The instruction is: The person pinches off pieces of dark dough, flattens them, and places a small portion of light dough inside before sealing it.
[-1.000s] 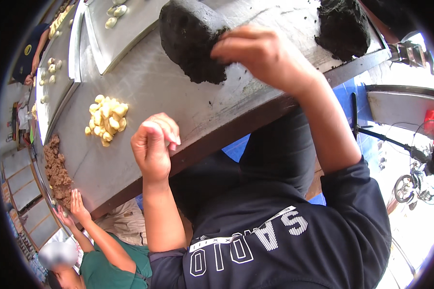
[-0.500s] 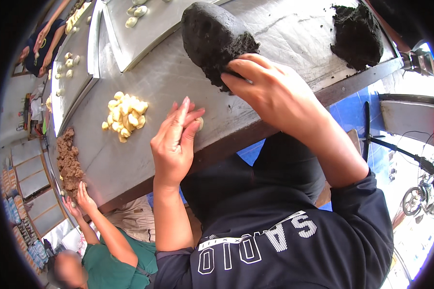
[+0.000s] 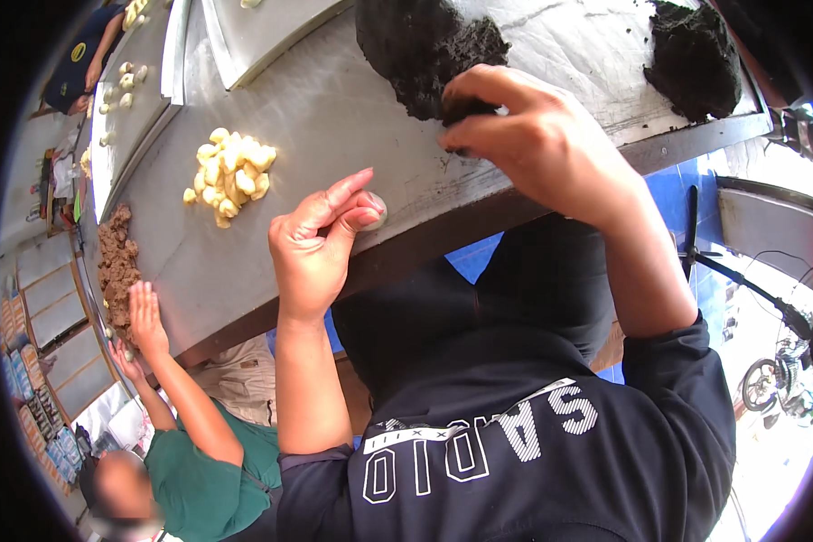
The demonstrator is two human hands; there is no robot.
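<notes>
While the hands (image 3: 312,248) (image 3: 551,140) pinch pale dough (image 3: 378,213) and black paste (image 3: 467,110), yellow lumps (image 3: 232,174) lie piled nearby.

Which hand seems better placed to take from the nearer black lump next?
Probably the right hand: it's by the black lump, dark material in its grip; the left hand is farther, holding a pale piece.

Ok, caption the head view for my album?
Right hand pinches dark paste at a black mound; left hand holds pale dough.

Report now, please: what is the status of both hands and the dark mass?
Right hand: fingers around dark clump, at edge of dark mass. Left hand: curled, small pale piece at fingertips. Pale heap leftward, apart from both.
</notes>
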